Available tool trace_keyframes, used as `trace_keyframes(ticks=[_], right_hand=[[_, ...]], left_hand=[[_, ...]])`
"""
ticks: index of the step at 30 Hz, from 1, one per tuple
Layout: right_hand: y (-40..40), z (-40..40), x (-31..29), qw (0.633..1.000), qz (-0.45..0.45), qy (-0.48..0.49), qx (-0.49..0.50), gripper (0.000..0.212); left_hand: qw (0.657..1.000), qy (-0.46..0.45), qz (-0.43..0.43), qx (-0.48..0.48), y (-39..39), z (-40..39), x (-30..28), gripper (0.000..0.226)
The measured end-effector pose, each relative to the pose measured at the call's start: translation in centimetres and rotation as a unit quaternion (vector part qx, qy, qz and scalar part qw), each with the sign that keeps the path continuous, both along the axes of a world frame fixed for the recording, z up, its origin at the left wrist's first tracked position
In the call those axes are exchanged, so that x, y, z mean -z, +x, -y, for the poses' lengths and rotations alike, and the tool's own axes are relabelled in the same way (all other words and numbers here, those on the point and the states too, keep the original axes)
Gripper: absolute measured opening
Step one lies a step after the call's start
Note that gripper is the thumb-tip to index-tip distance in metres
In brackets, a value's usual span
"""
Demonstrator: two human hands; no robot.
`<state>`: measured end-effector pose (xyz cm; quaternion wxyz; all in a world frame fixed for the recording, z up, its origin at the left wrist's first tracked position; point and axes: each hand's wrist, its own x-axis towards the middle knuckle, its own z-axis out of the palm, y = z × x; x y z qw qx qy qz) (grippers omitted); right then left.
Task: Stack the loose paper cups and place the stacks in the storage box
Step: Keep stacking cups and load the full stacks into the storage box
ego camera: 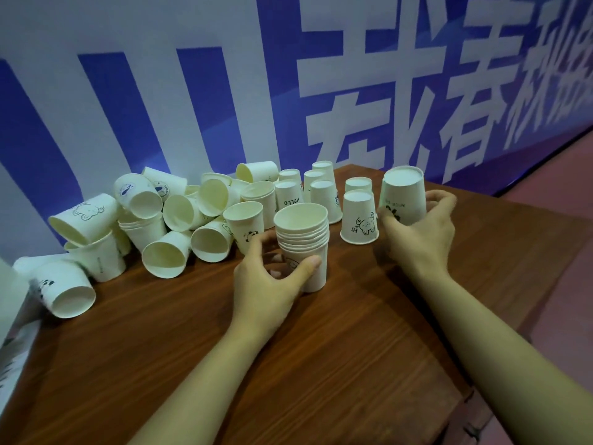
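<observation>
Near the middle of the wooden table [337, 348], we are gripping a stack of paper cups [303, 242] with our left hand [268, 284]. It is standing upright, its long axis vertical and its open mouth facing up, with several nested rims showing below the top one. Our left thumb is curling across its near side and the fingers are wrapping round the far side, so the lower print on the stack is mostly covered. Our left forearm is reaching in from the lower edge.

Our right hand [420, 232] is holding a single upside-down cup [404, 197] just off to the right, its closed base pointing up and slightly toward us, tilting a little. The fingers are curling round its right side and the thumb is pressing its left. Whether its rim is touching the table we cannot tell, as the hand is hiding it.

Beside it, a bear-print cup [359, 218] is standing inverted, with more inverted cups behind. To the left, a loose pile of cups [167, 216] is lying on its sides, mouths pointing many ways. A white object [9, 297] at the left edge is being cut off. A blue and white banner [224, 75] is filling the background.
</observation>
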<state>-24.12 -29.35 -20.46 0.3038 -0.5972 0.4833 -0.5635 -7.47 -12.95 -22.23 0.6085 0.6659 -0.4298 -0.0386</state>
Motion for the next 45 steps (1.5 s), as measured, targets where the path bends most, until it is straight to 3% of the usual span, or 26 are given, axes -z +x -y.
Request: trace_keyframes(ticks=[4,7,9,13,16,18,22,24,26,28,30,36,39,41,42,45], right_hand=[[1.0,-2.5,-0.7,0.992,0.058,-0.041,-0.107,0.038],[1.5,-2.9,-1.0,0.977,0.088,0.011,-0.194,0.037],[1.5,-3.2,-1.9,0.97,0.081,0.021,-0.227,0.052],[1.6,-3.4,-4.9,0.974,-0.028,-0.069,-0.216,0.062],[1.8,-3.7,-6.9,0.961,-0.071,-0.116,-0.242,0.077],[1.9,-4.2,-8.5,0.946,-0.125,-0.133,-0.267,0.076],[2.3,-4.7,-11.7,0.882,-0.342,-0.168,-0.278,0.064],[3.0,-5.1,-12.7,0.84,-0.426,-0.179,-0.284,0.075],[4.2,-5.7,-12.8,0.819,-0.449,-0.177,-0.309,0.101],[5.3,-5.9,-12.3,0.833,-0.412,-0.18,-0.323,0.121],[5.7,-5.8,-11.3,0.858,-0.356,-0.178,-0.324,0.123],[4.7,-4.9,-7.2,0.905,-0.229,-0.165,-0.318,0.108],[4.3,-4.2,-5.6,0.922,-0.085,-0.162,-0.342,0.081],[4.0,-3.2,-3.8,0.946,-0.002,-0.212,-0.245,0.059],[3.7,-2.4,-2.8,0.958,-0.004,-0.233,-0.167,0.054],[2.7,0.1,-0.5,0.988,-0.062,-0.142,-0.021,0.069]], left_hand=[[1.0,0.003,0.005,0.002,0.1,0.0,0.1,0.061],[1.0,0.004,0.005,0.004,0.2,0.0,0.2,0.064],[1.0,0.002,0.015,0.004,0.0,-0.1,0.2,0.069],[0.998,0.02,0.051,0.012,-0.5,-0.3,0.0,0.062],[0.998,0.031,0.052,0.018,-0.6,-0.4,-0.2,0.057],[0.998,0.027,0.048,0.024,-0.6,-0.3,-0.2,0.057],[0.999,0.02,0.036,0.025,-0.7,-0.2,-0.2,0.056],[0.999,0.02,0.033,0.02,-0.6,-0.1,-0.1,0.051],[0.999,0.024,0.035,0.015,-0.6,0.0,-0.1,0.047],[0.999,0.027,0.044,0.011,-0.6,0.0,-0.2,0.049],[0.999,0.02,0.032,0.013,-0.6,-0.1,-0.2,0.047],[0.999,0.012,0.032,0.019,-0.4,0.2,0.2,0.052],[0.998,0.014,0.059,0.003,-0.6,0.1,0.2,0.055],[0.996,0.027,0.083,-0.026,-0.5,0.0,0.3,0.059],[0.995,0.026,0.088,-0.043,-0.3,0.0,0.4,0.06],[0.993,0.026,0.087,-0.076,0.0,0.0,0.2,0.061]])
